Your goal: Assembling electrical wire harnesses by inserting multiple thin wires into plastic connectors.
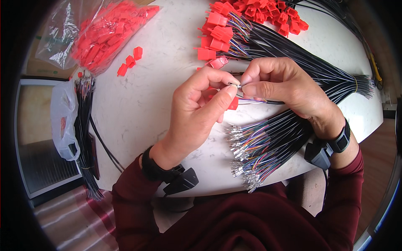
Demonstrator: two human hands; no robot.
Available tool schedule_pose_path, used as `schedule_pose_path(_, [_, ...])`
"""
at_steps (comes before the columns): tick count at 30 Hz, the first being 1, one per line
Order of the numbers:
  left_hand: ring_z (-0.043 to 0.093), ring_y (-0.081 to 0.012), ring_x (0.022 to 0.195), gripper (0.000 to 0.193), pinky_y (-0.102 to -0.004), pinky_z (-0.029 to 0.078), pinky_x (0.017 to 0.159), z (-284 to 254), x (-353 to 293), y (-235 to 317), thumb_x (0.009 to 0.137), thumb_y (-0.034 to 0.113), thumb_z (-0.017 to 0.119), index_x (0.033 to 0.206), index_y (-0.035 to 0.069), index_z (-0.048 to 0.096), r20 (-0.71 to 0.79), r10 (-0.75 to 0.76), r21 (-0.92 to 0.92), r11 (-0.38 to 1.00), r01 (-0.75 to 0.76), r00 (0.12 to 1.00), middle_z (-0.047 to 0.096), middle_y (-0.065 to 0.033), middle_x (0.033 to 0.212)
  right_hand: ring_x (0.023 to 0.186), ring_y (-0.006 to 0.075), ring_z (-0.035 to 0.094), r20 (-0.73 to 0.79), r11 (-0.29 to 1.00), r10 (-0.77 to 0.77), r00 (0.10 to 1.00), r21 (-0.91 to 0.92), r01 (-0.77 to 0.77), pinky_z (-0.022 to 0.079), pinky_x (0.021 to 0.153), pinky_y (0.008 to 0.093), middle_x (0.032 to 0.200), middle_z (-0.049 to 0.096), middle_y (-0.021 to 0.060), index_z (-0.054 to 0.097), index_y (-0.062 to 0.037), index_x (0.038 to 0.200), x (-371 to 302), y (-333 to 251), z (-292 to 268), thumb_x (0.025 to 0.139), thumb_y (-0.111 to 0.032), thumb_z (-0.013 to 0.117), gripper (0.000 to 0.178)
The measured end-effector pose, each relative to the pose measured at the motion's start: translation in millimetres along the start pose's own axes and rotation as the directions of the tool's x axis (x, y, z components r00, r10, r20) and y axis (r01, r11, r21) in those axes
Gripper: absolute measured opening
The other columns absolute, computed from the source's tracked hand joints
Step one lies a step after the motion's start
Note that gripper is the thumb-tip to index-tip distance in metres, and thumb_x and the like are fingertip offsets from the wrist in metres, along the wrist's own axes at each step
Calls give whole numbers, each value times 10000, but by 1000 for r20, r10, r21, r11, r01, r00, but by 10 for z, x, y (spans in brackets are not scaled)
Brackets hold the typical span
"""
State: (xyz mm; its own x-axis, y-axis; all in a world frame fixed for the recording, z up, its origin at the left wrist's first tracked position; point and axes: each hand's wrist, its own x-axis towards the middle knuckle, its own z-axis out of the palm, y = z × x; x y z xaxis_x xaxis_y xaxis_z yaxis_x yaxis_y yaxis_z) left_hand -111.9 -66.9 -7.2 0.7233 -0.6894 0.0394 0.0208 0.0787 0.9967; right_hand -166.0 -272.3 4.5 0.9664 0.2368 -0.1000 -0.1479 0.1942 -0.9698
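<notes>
My left hand [197, 111] and my right hand [289, 85] meet fingertip to fingertip above the middle of the table. A small metal wire terminal [235, 85] shows between them, pinched by my left thumb and index finger. My right thumb and index finger are closed on the thin wire behind it, mostly hidden by the fingers. Below the left fingertips a red plastic connector housing [233, 103] peeks out, with coloured wires [251, 101] beside it. Nearer me lies a fanned bundle of black cables [284, 131] with bare metal terminals [240, 146].
Cables with red housings [217, 33] lie at the back, beside a pile of red housings [268, 12]. A clear bag of red housings [111, 35] sits back left, three loose red housings [130, 62] near it. Another cable bundle [86, 125] and a white plastic bag [63, 113] hang at the left edge.
</notes>
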Motion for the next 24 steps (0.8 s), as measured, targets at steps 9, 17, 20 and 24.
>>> schedule_pose_path(9, [483, -37, 647, 123, -188, 375, 569, 9, 24, -26, 956, 79, 565, 1076, 48, 571, 2, 34, -13, 999, -34, 999, 601, 1, 847, 725, 55, 526, -66, 1000, -14, 998, -20, 12, 432, 684, 218, 805, 623, -10, 656, -16, 944, -19, -25, 5, 909, -120, 663, 110])
schedule_pose_path(17, [578, -93, 880, 297, -239, 474, 780, -26, -1, 159, 859, -22, 658, 1132, 22, 549, 120, -92, -27, 995, 96, 988, 594, -21, 978, 779, 32, 556, -83, 996, -46, 995, -85, 39, 446, 725, 199, 835, 643, -12, 666, -5, 919, -34, -23, -63, 922, -87, 619, 95])
schedule_pose_path(20, [593, -124, 893, 303, -255, 481, 801, -35, -10, 186, 810, -76, 675, 1090, 7, 594, 128, 79, 186, 977, -102, 989, 604, -41, 978, 756, 30, 544, -56, 993, -52, 997, -106, 46, 441, 709, 200, 817, 631, -19, 664, -5, 910, -21, -7, -45, 923, -84, 621, 91])
schedule_pose_path(24, [613, -166, 894, 285, -278, 494, 809, -18, -13, 264, 764, -98, 699, 1025, 0, 638, 217, 269, 478, 809, -342, 939, 620, -78, 978, 726, 32, 537, -63, 991, -69, 996, -120, 61, 444, 679, 212, 778, 619, -19, 652, 9, 887, -5, 72, 1, 913, -71, 622, 89])
